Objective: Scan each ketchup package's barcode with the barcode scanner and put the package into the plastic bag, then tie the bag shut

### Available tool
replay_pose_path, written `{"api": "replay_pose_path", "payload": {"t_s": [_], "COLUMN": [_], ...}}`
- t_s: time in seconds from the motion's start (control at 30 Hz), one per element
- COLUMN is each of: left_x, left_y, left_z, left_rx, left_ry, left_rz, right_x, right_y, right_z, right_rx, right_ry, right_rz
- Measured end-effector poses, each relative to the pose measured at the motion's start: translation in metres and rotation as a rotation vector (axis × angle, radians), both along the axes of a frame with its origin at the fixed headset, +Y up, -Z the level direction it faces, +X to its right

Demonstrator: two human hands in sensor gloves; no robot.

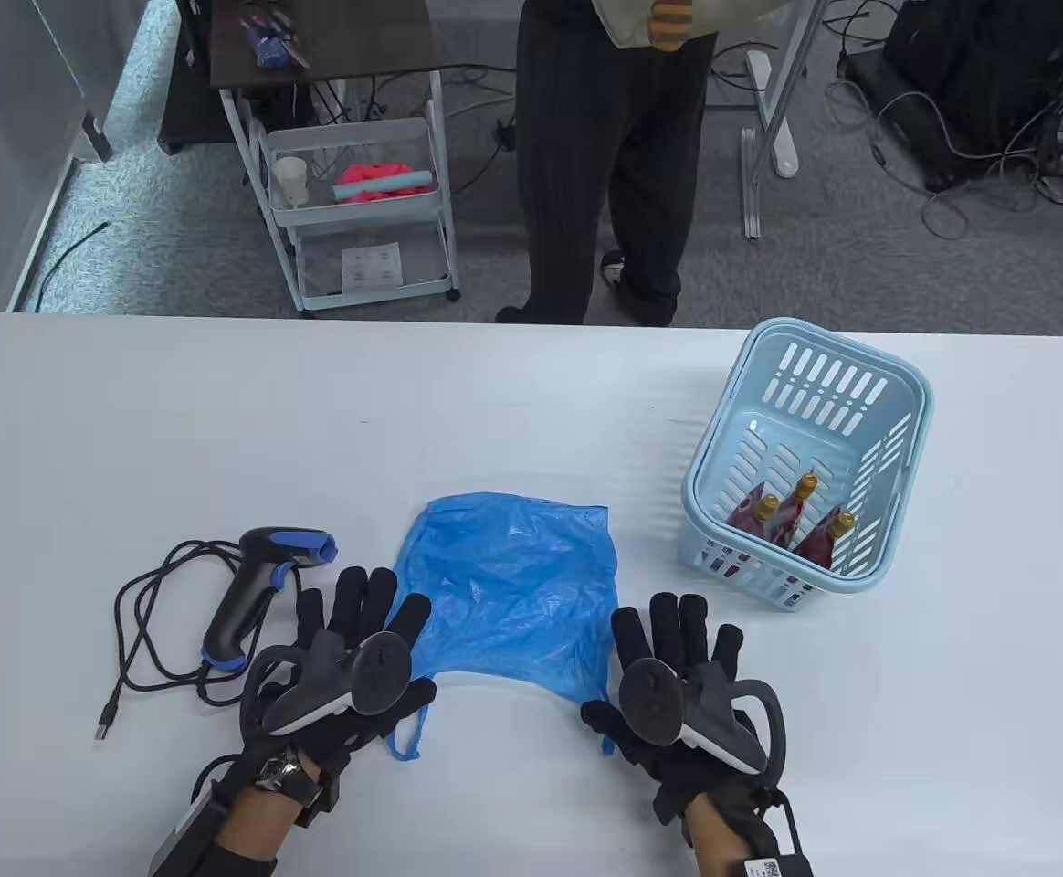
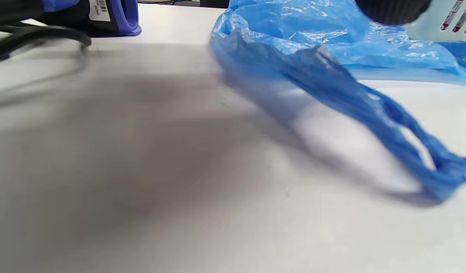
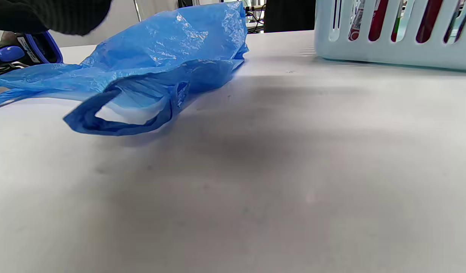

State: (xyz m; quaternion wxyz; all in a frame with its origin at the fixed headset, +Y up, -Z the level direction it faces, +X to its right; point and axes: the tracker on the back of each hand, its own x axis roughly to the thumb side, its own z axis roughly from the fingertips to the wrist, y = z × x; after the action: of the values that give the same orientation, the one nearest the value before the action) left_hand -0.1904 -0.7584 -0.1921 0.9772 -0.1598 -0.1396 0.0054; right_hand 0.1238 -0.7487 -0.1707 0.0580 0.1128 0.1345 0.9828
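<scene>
A crumpled blue plastic bag point(image 1: 513, 585) lies flat on the white table point(image 1: 221, 438), handles toward me; it also shows as the bag point(image 2: 324, 49) and the bag point(image 3: 161, 49). My left hand point(image 1: 358, 630) lies flat beside the bag's left edge, fingers straight. My right hand point(image 1: 678, 649) lies flat at the bag's right lower corner, fingers straight, holding nothing. A black and blue barcode scanner point(image 1: 262, 585) with a coiled cable rests left of my left hand. Three red ketchup packages point(image 1: 792, 523) with gold caps lean inside a light blue basket point(image 1: 897, 429) at the right.
The scanner's black cable point(image 1: 143, 639) loops toward the table's front left. A person in dark trousers point(image 1: 605, 155) stands beyond the far edge. A white cart point(image 1: 358, 210) stands behind the table at the left.
</scene>
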Motion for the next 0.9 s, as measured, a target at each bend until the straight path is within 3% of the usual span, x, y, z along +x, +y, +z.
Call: {"api": "replay_pose_path", "payload": {"t_s": [0.9], "left_x": [-0.0031], "left_y": [0.0011], "left_z": [-0.003], "left_rx": [-0.009], "left_ry": [0.017], "left_rz": [0.013], "right_x": [0.0033], "right_y": [-0.0008], "right_z": [-0.002], "right_rx": [0.0], "right_ry": [-0.01], "right_rz": [-0.002]}}
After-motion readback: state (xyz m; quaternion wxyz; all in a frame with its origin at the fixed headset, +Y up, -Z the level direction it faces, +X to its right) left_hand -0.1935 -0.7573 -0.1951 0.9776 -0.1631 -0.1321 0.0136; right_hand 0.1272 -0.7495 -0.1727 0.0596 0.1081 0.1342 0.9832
